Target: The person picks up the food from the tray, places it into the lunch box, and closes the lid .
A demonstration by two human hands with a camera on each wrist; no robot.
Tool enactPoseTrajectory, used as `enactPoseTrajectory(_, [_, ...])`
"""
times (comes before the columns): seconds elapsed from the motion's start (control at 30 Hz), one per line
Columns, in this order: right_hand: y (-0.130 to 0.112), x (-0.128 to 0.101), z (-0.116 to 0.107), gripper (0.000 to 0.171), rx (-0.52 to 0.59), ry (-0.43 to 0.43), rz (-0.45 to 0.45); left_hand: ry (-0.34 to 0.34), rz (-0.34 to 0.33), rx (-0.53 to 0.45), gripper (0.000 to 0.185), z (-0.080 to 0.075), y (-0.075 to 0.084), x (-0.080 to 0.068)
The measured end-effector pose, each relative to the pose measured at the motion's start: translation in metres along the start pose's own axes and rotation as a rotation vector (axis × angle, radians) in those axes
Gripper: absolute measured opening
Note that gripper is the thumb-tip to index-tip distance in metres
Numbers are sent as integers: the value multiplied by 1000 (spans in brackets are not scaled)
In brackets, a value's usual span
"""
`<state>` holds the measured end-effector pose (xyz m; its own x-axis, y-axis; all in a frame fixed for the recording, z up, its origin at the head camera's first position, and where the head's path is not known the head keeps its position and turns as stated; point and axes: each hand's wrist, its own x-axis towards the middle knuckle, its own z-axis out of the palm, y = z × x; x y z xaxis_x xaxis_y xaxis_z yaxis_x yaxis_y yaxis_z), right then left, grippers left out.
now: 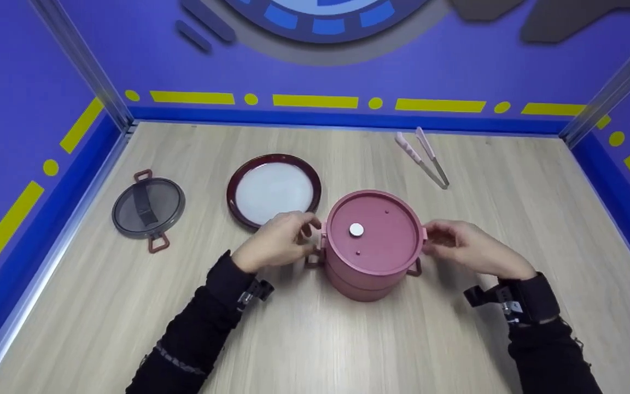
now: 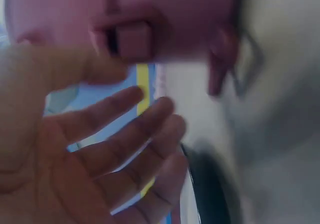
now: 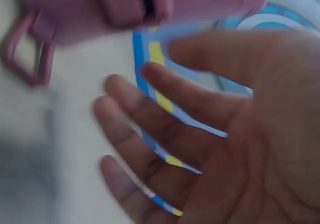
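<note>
A round pink pot (image 1: 361,287) stands on the table, its pink lid (image 1: 383,232) on top with a white knob (image 1: 356,230). Each side carries a small clip at the lid's rim and a loop handle (image 1: 415,267) lower down. My left hand (image 1: 279,241) is at the pot's left side, fingers loosely bent; in the left wrist view its thumb tip lies right at the left clip (image 2: 134,40). On the other side, my right hand (image 1: 473,246) has its fingertips close by the right clip (image 3: 125,6), fingers spread and relaxed, nothing between them.
A white plate with a dark red rim (image 1: 238,213) lies behind my left hand. Farther left is a dark see-through lid (image 1: 164,205) with two reddish loop handles. Pink-handled tongs (image 1: 429,164) lie at the back right. Blue panels (image 1: 326,76) wall in the table.
</note>
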<state>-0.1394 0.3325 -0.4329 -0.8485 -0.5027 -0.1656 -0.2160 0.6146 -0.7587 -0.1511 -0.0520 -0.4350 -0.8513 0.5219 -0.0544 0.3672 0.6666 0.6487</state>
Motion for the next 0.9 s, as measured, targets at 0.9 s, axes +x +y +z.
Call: enactPoseTrajectory(0.9, [3, 10, 27, 31, -201, -44, 32, -76, -8, 282, 32, 13, -6, -1])
